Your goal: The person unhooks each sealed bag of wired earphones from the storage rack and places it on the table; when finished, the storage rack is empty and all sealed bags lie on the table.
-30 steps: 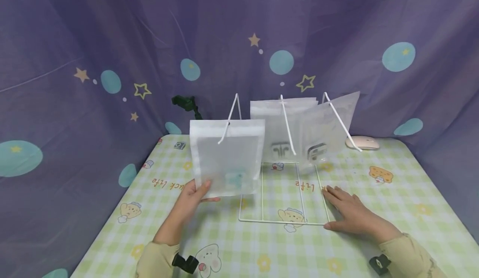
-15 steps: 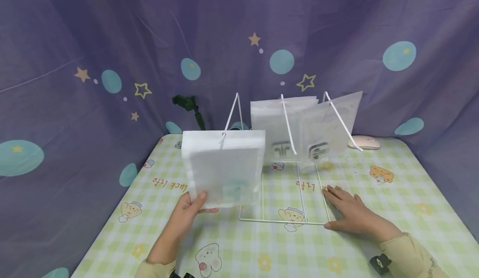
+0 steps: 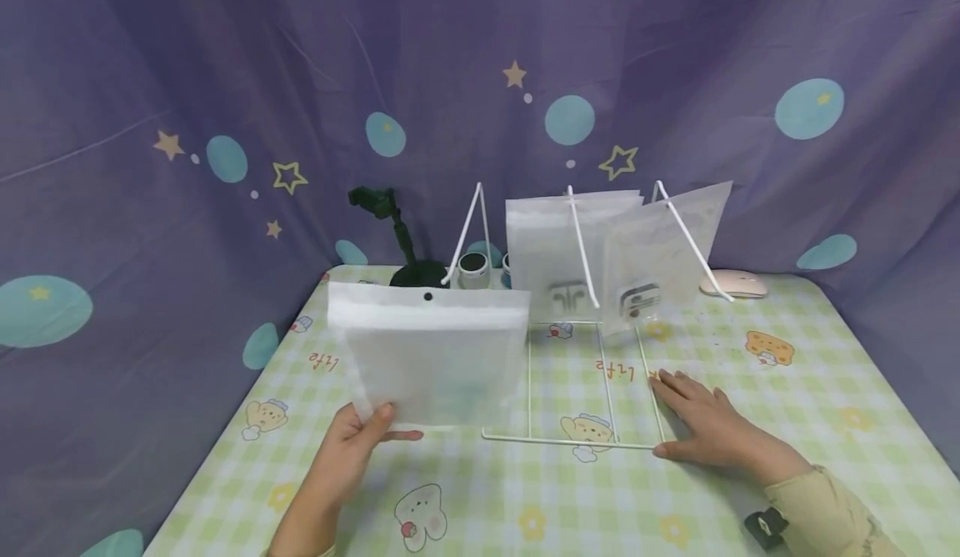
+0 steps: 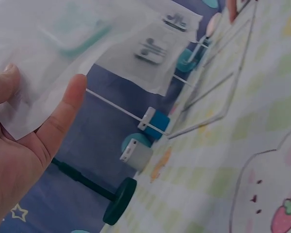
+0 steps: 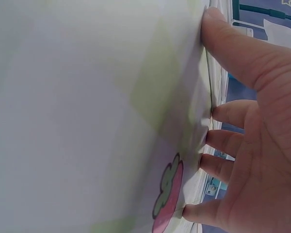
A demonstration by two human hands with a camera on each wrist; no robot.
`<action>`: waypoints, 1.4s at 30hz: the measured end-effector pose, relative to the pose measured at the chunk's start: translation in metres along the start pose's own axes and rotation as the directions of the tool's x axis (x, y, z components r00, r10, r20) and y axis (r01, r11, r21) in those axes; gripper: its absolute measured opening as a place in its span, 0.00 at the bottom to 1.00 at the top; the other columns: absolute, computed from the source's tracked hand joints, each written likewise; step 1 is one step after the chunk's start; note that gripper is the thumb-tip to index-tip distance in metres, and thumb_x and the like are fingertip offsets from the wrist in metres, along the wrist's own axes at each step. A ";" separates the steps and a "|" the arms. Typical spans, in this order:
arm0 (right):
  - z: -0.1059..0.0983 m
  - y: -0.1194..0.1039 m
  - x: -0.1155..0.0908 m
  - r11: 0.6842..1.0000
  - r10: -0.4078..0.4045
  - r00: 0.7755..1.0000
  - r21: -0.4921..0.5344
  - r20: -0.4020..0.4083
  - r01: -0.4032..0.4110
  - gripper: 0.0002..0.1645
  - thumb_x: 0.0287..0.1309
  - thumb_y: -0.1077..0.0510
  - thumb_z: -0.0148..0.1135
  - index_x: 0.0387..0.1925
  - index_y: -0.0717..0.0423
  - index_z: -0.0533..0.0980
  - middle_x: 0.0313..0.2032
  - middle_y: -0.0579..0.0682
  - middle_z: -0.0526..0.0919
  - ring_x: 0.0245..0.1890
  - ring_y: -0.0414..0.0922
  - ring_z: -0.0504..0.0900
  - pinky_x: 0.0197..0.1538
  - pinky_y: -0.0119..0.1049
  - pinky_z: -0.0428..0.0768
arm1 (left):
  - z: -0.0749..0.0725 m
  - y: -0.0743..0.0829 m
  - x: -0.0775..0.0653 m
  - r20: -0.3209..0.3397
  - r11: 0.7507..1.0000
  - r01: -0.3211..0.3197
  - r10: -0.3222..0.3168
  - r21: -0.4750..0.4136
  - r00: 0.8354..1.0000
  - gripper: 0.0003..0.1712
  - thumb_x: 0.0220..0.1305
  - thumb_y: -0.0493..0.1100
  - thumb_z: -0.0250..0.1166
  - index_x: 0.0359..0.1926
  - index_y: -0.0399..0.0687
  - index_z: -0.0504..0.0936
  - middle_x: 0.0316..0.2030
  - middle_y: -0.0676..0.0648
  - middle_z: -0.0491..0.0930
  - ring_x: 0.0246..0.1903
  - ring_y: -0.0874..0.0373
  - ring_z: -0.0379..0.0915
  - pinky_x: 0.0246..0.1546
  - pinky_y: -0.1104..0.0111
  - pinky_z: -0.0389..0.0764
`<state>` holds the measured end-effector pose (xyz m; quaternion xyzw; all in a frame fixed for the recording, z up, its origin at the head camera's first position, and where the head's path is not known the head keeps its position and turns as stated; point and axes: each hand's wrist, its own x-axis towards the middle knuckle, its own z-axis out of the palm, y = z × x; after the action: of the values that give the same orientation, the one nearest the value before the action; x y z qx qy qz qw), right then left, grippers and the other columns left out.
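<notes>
Left hand (image 3: 349, 442) pinches white pouch (image 3: 431, 365) by lower corner; right hand (image 3: 707, 425), fingers spread, touches base of wire rack (image 3: 566, 441). Pink mouse (image 3: 735, 284) near far right corner of counter (image 3: 795, 403).

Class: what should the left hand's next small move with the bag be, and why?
Probably lower the bag, held in the left hand, toward the tablecloth left of the stand: its hole, threaded on the left hook a second ago, now sits clear of it, while the right hand rests at the stand's base.
</notes>
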<state>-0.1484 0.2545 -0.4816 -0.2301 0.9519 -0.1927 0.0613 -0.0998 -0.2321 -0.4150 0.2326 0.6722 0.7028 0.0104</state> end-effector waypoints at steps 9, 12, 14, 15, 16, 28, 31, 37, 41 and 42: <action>-0.001 -0.002 -0.001 1.000 -0.001 1.000 0.006 -0.008 0.001 0.61 0.45 0.30 0.70 0.71 0.61 0.61 0.70 0.65 0.59 0.68 0.69 0.56 0.54 0.80 0.53 | -0.029 0.009 -0.003 -0.095 0.975 -0.094 0.076 -0.202 0.993 0.22 0.78 0.34 0.36 0.63 0.41 0.72 0.55 0.46 0.80 0.49 0.52 0.81 0.44 0.56 0.82; -0.002 -0.003 -0.001 1.000 0.001 1.000 0.006 -0.003 -0.001 0.61 0.45 0.30 0.70 0.71 0.61 0.61 0.70 0.65 0.59 0.68 0.69 0.56 0.54 0.80 0.53 | -0.041 0.008 -0.006 -0.166 0.949 -0.121 0.074 -0.292 0.983 0.22 0.78 0.33 0.35 0.62 0.41 0.71 0.54 0.45 0.80 0.49 0.52 0.81 0.43 0.57 0.82; -0.003 -0.003 -0.001 1.000 0.005 1.000 0.008 0.000 -0.005 0.61 0.45 0.30 0.70 0.71 0.61 0.61 0.70 0.65 0.58 0.68 0.69 0.56 0.54 0.80 0.53 | -0.047 0.007 -0.008 -0.213 0.927 -0.126 0.052 -0.352 0.976 0.21 0.78 0.33 0.36 0.61 0.42 0.71 0.55 0.46 0.79 0.52 0.52 0.79 0.43 0.57 0.82; -0.003 -0.003 -0.001 1.000 0.006 1.000 0.009 0.001 -0.006 0.61 0.45 0.30 0.70 0.71 0.61 0.61 0.70 0.65 0.58 0.68 0.69 0.55 0.54 0.80 0.53 | -0.050 0.007 -0.009 -0.236 0.921 -0.125 0.037 -0.370 0.971 0.21 0.78 0.33 0.36 0.61 0.42 0.71 0.54 0.46 0.79 0.52 0.52 0.79 0.42 0.58 0.82; -0.003 -0.003 -0.001 1.000 0.007 1.000 0.010 0.002 -0.007 0.61 0.45 0.30 0.70 0.71 0.61 0.61 0.70 0.65 0.58 0.68 0.69 0.55 0.54 0.80 0.53 | -0.053 0.006 -0.010 -0.259 0.919 -0.118 0.019 -0.376 0.966 0.20 0.78 0.34 0.37 0.61 0.43 0.71 0.54 0.46 0.79 0.52 0.52 0.79 0.42 0.58 0.83; -0.001 -0.001 0.000 1.000 0.008 1.000 0.012 0.002 -0.008 0.61 0.45 0.30 0.69 0.72 0.61 0.60 0.70 0.65 0.58 0.68 0.69 0.55 0.54 0.80 0.52 | -0.070 -0.015 -0.008 -0.341 0.946 0.279 -0.321 -0.166 0.884 0.13 0.76 0.46 0.50 0.56 0.50 0.72 0.43 0.52 0.83 0.39 0.56 0.83 0.35 0.64 0.84; 0.000 0.000 0.000 1.000 0.011 1.000 0.005 0.002 -0.011 0.61 0.45 0.29 0.69 0.72 0.60 0.60 0.71 0.65 0.58 0.69 0.68 0.55 0.54 0.79 0.52 | -0.073 -0.025 -0.005 -0.333 0.915 0.394 -0.398 -0.085 0.855 0.19 0.76 0.48 0.50 0.61 0.45 0.67 0.42 0.51 0.83 0.36 0.53 0.84 0.35 0.63 0.84; 0.000 0.001 0.001 1.000 0.009 1.000 -0.007 -0.006 -0.009 0.61 0.45 0.29 0.69 0.71 0.60 0.61 0.70 0.64 0.59 0.68 0.68 0.56 0.55 0.79 0.53 | -0.074 -0.042 0.002 -0.313 0.847 0.530 -0.517 -0.052 0.797 0.29 0.76 0.47 0.49 0.68 0.31 0.59 0.42 0.45 0.81 0.36 0.50 0.83 0.37 0.59 0.84; 0.000 0.000 0.000 1.000 0.006 1.000 0.000 -0.003 -0.006 0.61 0.45 0.29 0.69 0.72 0.60 0.61 0.70 0.65 0.59 0.68 0.68 0.56 0.54 0.79 0.52 | -0.071 -0.051 0.008 -0.288 0.819 0.571 -0.561 -0.057 0.776 0.28 0.77 0.46 0.49 0.67 0.31 0.59 0.43 0.44 0.80 0.38 0.52 0.81 0.38 0.58 0.84; 0.000 0.000 0.000 1.000 0.007 1.000 0.002 -0.001 -0.007 0.61 0.45 0.29 0.69 0.72 0.60 0.61 0.70 0.65 0.59 0.68 0.68 0.56 0.54 0.79 0.52 | -0.070 -0.053 0.009 -0.276 0.814 0.578 -0.569 -0.058 0.775 0.28 0.77 0.46 0.49 0.67 0.31 0.59 0.43 0.44 0.80 0.38 0.52 0.81 0.38 0.57 0.84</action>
<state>-0.1484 0.2544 -0.4820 -0.2269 0.9525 -0.1935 0.0618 -0.1479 -0.2894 -0.4619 -0.0849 0.7158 0.6817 0.1252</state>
